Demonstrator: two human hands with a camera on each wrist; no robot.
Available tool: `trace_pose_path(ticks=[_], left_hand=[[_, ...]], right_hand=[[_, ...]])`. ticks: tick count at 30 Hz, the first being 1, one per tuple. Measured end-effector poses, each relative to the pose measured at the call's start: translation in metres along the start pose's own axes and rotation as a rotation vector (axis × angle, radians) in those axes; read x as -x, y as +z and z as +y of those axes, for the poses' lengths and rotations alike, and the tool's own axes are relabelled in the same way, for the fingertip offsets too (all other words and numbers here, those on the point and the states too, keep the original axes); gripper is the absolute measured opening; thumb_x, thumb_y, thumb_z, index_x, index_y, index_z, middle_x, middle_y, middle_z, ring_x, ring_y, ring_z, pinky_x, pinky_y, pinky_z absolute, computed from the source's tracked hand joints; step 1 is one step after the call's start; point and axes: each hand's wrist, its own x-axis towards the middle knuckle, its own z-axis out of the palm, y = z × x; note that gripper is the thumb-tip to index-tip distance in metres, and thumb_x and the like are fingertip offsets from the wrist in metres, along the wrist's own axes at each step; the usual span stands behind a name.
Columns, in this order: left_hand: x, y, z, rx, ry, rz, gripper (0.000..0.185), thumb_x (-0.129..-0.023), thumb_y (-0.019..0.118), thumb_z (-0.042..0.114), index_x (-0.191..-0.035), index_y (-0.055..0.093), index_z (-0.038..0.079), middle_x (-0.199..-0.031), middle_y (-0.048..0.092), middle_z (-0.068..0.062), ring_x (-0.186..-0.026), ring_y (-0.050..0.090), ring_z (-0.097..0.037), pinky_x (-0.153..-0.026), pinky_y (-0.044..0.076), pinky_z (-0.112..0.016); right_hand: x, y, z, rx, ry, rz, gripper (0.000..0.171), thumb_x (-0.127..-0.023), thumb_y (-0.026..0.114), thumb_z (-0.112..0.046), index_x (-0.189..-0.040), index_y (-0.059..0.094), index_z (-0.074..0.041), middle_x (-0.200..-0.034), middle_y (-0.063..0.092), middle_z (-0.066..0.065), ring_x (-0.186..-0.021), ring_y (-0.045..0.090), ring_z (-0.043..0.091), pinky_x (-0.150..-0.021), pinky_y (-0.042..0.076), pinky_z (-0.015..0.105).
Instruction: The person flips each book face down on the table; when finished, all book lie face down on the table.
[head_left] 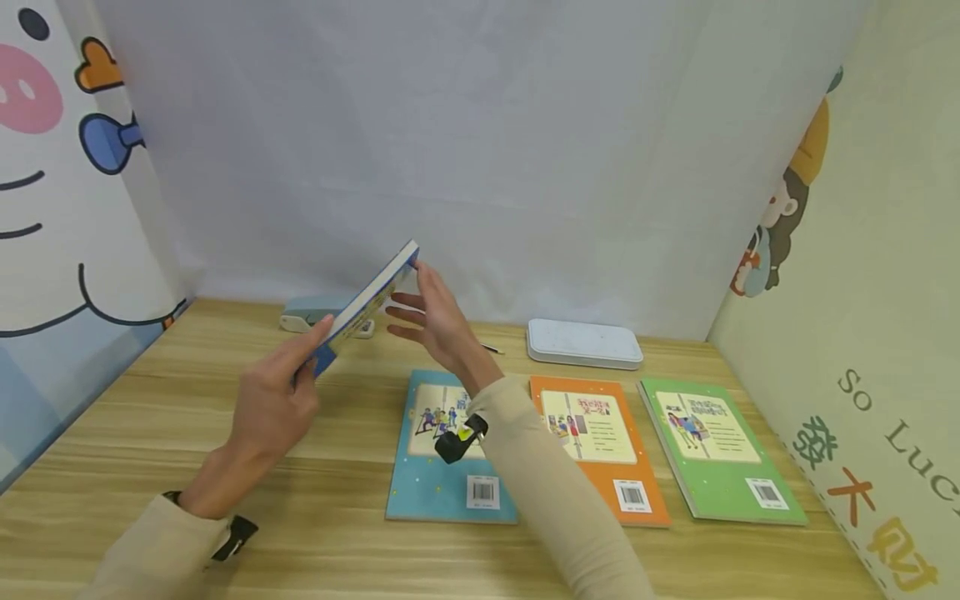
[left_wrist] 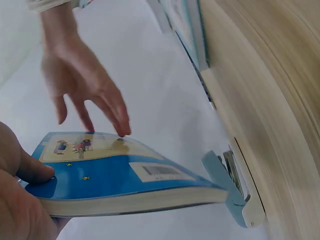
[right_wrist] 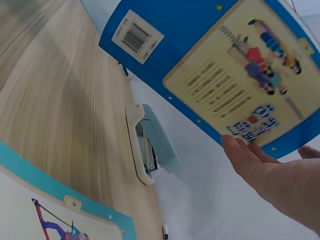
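Note:
A dark blue book hangs tilted in the air above the wooden table, back cover with barcode facing down-right. My left hand grips its lower corner, thumb on the cover. My right hand is beside the raised upper end, fingers straight, fingertips touching the cover's far edge. The right wrist view shows the same book from below, with the right hand's fingers against its cover.
Three books lie face down in a row: light blue, orange, green. A pale green stapler and a white flat box sit by the back wall; a pen lies between them.

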Motion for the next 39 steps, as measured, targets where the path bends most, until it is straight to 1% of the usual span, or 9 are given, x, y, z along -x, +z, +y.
trace_pose_path(ticks=[5,7,10,12,14,17,22,30,39], left_hand=[[-0.004,-0.007,0.005,0.092,-0.07,-0.023,0.058,-0.079,0.058,-0.026,-0.132,0.062,-0.003,-0.113,0.068,-0.033,-0.072,0.068,-0.036,-0.049,0.037,-0.013],[-0.006,-0.01,0.008,0.148,-0.121,-0.05,0.058,-0.08,0.059,-0.025,-0.134,0.06,-0.003,-0.115,0.067,-0.035,-0.077,0.07,-0.04,-0.048,0.039,-0.01],[-0.008,-0.015,0.013,0.231,-0.237,-0.106,0.058,-0.086,0.058,-0.021,-0.139,0.056,0.001,-0.124,0.063,-0.034,-0.09,0.069,-0.046,-0.057,0.049,-0.014],[-0.011,-0.019,0.015,0.271,-0.313,-0.148,0.057,-0.09,0.058,-0.016,-0.142,0.054,0.004,-0.13,0.06,-0.033,-0.1,0.067,-0.05,-0.069,0.058,-0.024],[-0.013,-0.022,0.017,0.295,-0.38,-0.188,0.056,-0.094,0.057,-0.011,-0.146,0.051,0.007,-0.138,0.056,-0.031,-0.107,0.065,-0.051,-0.075,0.06,-0.034],[-0.014,-0.025,0.017,0.312,-0.431,-0.23,0.055,-0.096,0.056,-0.007,-0.148,0.048,0.008,-0.143,0.052,-0.031,-0.11,0.063,-0.051,-0.077,0.06,-0.035],[-0.015,-0.027,0.017,0.316,-0.457,-0.27,0.054,-0.097,0.056,-0.006,-0.148,0.048,0.008,-0.145,0.05,-0.029,-0.109,0.063,-0.049,-0.075,0.057,-0.026],[-0.017,-0.028,0.015,0.301,-0.464,-0.334,0.055,-0.099,0.054,-0.004,-0.151,0.043,0.009,-0.148,0.047,-0.029,-0.109,0.063,-0.051,-0.078,0.059,-0.055],[-0.019,-0.034,0.004,0.203,-0.484,-0.441,0.061,-0.101,0.051,0.001,-0.157,0.031,0.013,-0.151,0.04,-0.032,-0.107,0.06,-0.049,-0.079,0.057,-0.051]], right_hand=[[-0.001,-0.008,0.009,0.02,0.022,-0.02,0.056,-0.108,0.036,-0.043,-0.16,0.017,-0.035,-0.153,0.039,0.028,-0.138,0.045,0.045,-0.108,0.044,0.058],[-0.001,-0.012,0.013,0.011,0.036,-0.026,0.058,-0.108,0.039,-0.039,-0.16,0.013,-0.037,-0.153,0.038,0.027,-0.138,0.046,0.045,-0.108,0.044,0.058],[-0.001,-0.017,0.018,-0.04,0.056,-0.039,0.063,-0.107,0.044,-0.032,-0.16,0.009,-0.04,-0.152,0.041,0.025,-0.134,0.049,0.043,-0.109,0.043,0.058],[-0.001,-0.021,0.021,-0.079,0.062,-0.051,0.064,-0.107,0.045,-0.027,-0.158,0.01,-0.043,-0.148,0.045,0.024,-0.127,0.053,0.042,-0.109,0.043,0.058],[-0.002,-0.023,0.023,-0.115,0.064,-0.062,0.064,-0.107,0.045,-0.02,-0.157,0.013,-0.045,-0.142,0.049,0.021,-0.118,0.059,0.037,-0.109,0.043,0.059],[-0.003,-0.026,0.028,-0.135,0.061,-0.069,0.063,-0.106,0.044,-0.01,-0.154,0.021,-0.044,-0.129,0.056,0.017,-0.103,0.065,0.028,-0.107,0.044,0.06],[-0.003,-0.031,0.034,-0.153,0.06,-0.053,0.063,-0.103,0.045,0.0,-0.149,0.029,-0.04,-0.111,0.065,0.013,-0.094,0.069,0.025,-0.104,0.046,0.061],[-0.003,-0.034,0.038,-0.148,0.045,-0.025,0.062,-0.101,0.048,0.004,-0.148,0.03,-0.033,-0.099,0.07,0.009,-0.091,0.069,0.025,-0.102,0.047,0.062],[0.0,-0.037,0.042,-0.084,0.063,0.017,0.048,-0.101,0.048,0.004,-0.134,0.036,-0.028,-0.105,0.068,0.011,-0.089,0.071,0.024,-0.093,0.053,0.06]])
